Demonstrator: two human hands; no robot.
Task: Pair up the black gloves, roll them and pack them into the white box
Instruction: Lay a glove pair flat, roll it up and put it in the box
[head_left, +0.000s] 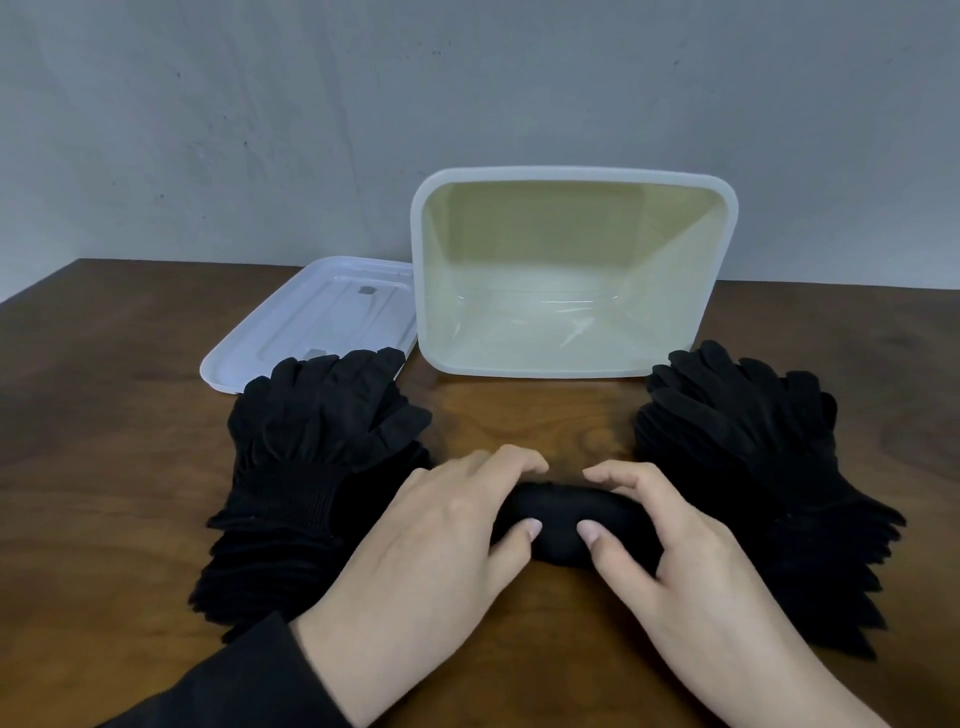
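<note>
A rolled bundle of black gloves (563, 519) lies on the wooden table in front of me. My left hand (441, 540) grips its left end, fingers over the top and thumb on the near side. My right hand (675, 545) grips its right end the same way. A stack of flat black gloves (311, 457) lies to the left and another stack of black gloves (753, 467) to the right. The white box (431, 343) stands open behind them, with nothing visible inside.
The box's white lid (291, 332) lies flat on the table (104, 415) to the left of the box, partly under the left glove stack. A grey wall rises behind the table's far edge.
</note>
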